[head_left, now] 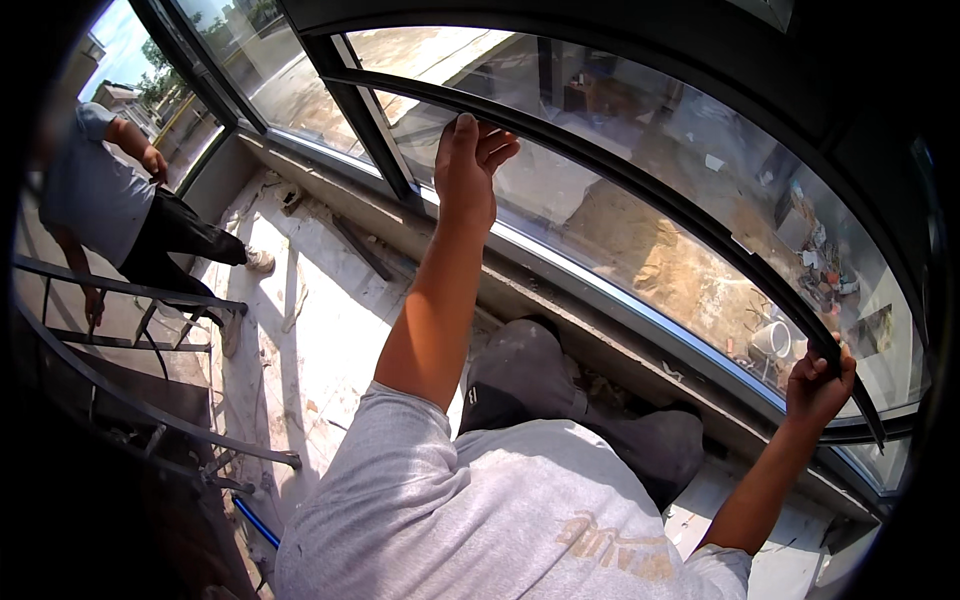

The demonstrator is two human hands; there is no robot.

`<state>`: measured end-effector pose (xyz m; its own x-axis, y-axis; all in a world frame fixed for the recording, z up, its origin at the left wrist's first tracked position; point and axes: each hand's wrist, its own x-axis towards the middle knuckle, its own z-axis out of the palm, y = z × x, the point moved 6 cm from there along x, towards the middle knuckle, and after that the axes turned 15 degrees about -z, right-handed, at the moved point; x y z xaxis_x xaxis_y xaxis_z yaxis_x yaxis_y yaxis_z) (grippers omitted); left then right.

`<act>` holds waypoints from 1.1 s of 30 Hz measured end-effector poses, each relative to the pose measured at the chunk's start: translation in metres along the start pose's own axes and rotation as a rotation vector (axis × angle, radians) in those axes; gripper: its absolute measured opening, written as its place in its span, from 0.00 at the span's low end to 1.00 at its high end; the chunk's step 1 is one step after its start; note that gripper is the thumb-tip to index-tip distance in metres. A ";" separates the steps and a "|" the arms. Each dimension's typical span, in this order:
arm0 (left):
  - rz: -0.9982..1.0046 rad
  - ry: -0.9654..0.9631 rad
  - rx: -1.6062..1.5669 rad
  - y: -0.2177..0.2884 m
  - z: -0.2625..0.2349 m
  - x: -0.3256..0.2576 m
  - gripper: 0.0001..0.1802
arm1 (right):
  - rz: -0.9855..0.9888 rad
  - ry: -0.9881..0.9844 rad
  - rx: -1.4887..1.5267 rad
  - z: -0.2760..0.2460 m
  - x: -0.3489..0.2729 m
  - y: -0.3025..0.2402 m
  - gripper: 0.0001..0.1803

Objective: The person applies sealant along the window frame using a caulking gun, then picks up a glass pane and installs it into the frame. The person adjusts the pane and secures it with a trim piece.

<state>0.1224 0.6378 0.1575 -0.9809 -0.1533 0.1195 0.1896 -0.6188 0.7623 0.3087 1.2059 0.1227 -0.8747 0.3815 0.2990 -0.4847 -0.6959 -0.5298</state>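
Note:
A long, thin black strip [640, 193] runs across the glazed window in front of me, from the upper left down to the right. My left hand [468, 175] is raised to its lower side near the left end. The thumb tip meets the strip there, while the other fingers curl loosely apart from the thumb. Farther right and lower, my right hand [820, 385] is closed around the strip close to its right end, whose tip sticks out past my fingers. Behind the strip is the window glass [560, 190], set in a dark frame [365, 125].
A concrete ledge [400, 225] runs below the window. At the left a person [110, 190] stands beside a curved metal railing [170, 410]. Dusty, debris-strewn white sheeting [290, 330] covers the floor. Through the glass show a white bucket [770, 340] and rubble.

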 end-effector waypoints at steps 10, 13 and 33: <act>0.046 -0.060 -0.023 0.048 0.051 0.039 0.19 | -0.112 -0.212 0.083 0.056 0.018 -0.044 0.24; 0.009 0.005 0.133 0.068 0.054 0.037 0.20 | -0.144 -0.228 -0.071 0.059 0.032 -0.055 0.26; 0.350 0.058 0.874 0.087 0.069 0.030 0.13 | -0.288 -0.232 -0.386 0.108 0.049 -0.061 0.31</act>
<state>0.1070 0.6320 0.2713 -0.8664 -0.2734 0.4179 0.3505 0.2632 0.8988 0.2961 1.2009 0.2553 -0.7026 0.3497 0.6198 -0.7103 -0.2918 -0.6405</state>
